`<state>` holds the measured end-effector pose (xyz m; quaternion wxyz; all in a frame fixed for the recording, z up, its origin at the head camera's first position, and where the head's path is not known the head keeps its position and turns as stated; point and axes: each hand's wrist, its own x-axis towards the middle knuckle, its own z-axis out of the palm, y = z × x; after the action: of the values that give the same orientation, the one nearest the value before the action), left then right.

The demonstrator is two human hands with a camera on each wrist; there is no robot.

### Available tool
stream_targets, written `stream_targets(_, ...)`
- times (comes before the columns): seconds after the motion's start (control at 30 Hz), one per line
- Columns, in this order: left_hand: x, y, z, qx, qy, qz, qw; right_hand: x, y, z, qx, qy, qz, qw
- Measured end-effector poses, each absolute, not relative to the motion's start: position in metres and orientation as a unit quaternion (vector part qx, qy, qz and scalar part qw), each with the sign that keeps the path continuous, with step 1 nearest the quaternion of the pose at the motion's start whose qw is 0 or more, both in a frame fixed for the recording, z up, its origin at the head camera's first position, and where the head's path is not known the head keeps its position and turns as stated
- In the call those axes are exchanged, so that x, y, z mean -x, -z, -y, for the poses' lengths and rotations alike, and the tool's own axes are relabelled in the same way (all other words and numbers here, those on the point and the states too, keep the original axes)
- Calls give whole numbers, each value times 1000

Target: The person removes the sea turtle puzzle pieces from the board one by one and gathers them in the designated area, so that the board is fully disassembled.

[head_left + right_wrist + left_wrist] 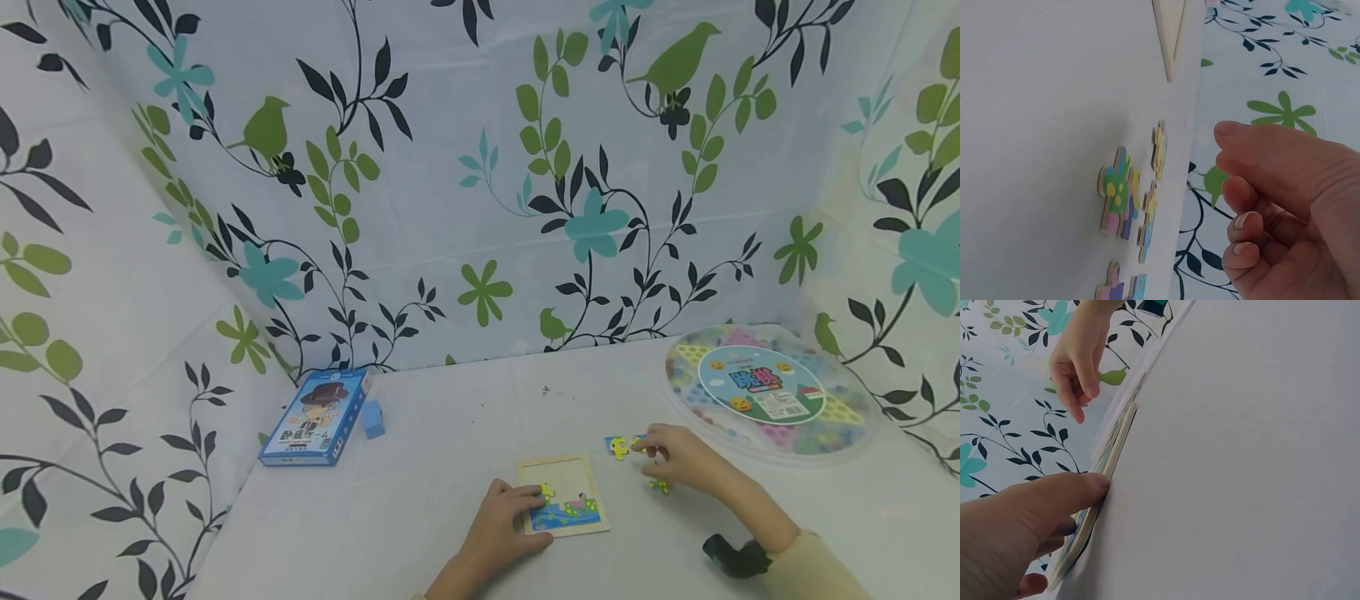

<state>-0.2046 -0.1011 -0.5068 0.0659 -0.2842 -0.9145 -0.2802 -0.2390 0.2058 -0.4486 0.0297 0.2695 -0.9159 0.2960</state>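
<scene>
My left hand (501, 525) grips the left side of a small wooden jigsaw tray (567, 475), thumb along its near edge. In the left wrist view, the thumb (1079, 490) presses against the tray's side. Fitted pieces fill the tray's lower part with a blue and green picture; bare wood shows above them. Over loose jigsaw pieces right of the tray hovers my right hand (682, 457), its fingers loosely bent. The right wrist view shows nothing between thumb and fingers. Below lie a green spotted piece (1116, 190) and a yellow piece (619, 448).
A blue card-game box (318, 421) lies at the back left, beside a small blue block (372, 419). A round clear-lidded board-game case (847, 417) lies at the back right. Patterned curtain (420, 208) hangs behind the white table. Near the right forearm is a black object (735, 557).
</scene>
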Motion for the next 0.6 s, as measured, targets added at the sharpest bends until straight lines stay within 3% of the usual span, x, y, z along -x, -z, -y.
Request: stream_targets(0.6, 194, 506, 108, 313, 254, 905, 140, 247, 446, -155, -324, -330, 883, 75)
